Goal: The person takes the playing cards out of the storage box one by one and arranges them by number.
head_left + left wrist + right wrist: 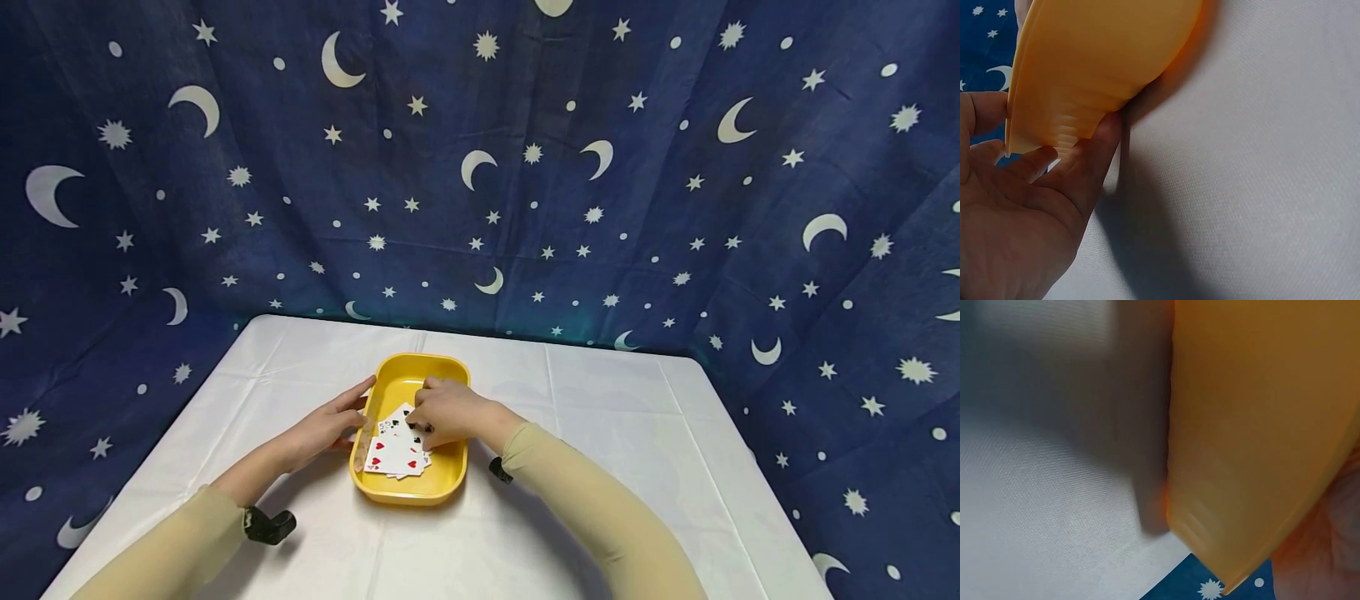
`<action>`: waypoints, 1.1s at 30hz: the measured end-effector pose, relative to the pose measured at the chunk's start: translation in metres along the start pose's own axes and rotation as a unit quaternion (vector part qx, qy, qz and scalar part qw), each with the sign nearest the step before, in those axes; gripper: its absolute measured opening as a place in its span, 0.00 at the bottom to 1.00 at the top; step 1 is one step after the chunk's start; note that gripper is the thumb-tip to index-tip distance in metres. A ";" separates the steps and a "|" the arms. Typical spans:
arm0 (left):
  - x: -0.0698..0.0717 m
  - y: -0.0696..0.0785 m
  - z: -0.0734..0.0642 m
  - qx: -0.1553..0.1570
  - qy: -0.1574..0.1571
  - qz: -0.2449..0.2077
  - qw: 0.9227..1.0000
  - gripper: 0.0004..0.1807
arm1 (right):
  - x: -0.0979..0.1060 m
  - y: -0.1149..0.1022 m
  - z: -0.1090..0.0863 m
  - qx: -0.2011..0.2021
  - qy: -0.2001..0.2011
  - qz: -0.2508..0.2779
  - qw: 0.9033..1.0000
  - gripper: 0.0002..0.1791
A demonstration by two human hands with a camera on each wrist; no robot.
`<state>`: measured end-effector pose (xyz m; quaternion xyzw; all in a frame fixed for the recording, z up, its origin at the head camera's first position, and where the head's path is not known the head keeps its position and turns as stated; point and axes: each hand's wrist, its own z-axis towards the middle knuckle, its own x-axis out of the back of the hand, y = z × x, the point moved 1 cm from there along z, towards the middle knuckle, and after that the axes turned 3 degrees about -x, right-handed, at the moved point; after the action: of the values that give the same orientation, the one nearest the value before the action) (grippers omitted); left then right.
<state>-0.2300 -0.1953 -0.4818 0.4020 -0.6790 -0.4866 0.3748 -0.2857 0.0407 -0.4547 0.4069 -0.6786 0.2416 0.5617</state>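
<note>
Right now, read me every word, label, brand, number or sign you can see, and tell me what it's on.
Red heart signs: on the front card in the yellow tray.
Black suit signs: on the other cards; too small to name the suit for certain.
Corner numbers: too small to read surely.
Moons and stars: printed on the blue backdrop.
No words, labels or brands are legible.

Yellow is recorded on the tray (408,498), red and black pips on white cards (396,456). The tablecloth (607,417) is white; the blue curtain (525,100) is patterned with pale moons and stars.
</note>
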 end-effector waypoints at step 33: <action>0.000 0.000 0.000 -0.017 -0.009 -0.009 1.000 0.41 | -0.001 -0.001 0.002 -0.032 -0.037 0.076 0.996 0.50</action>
<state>-0.2298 -0.1954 -0.4822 0.3969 -0.6706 -0.5052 0.3710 -0.2862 0.0385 -0.4567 0.3448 -0.7351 0.2470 0.5288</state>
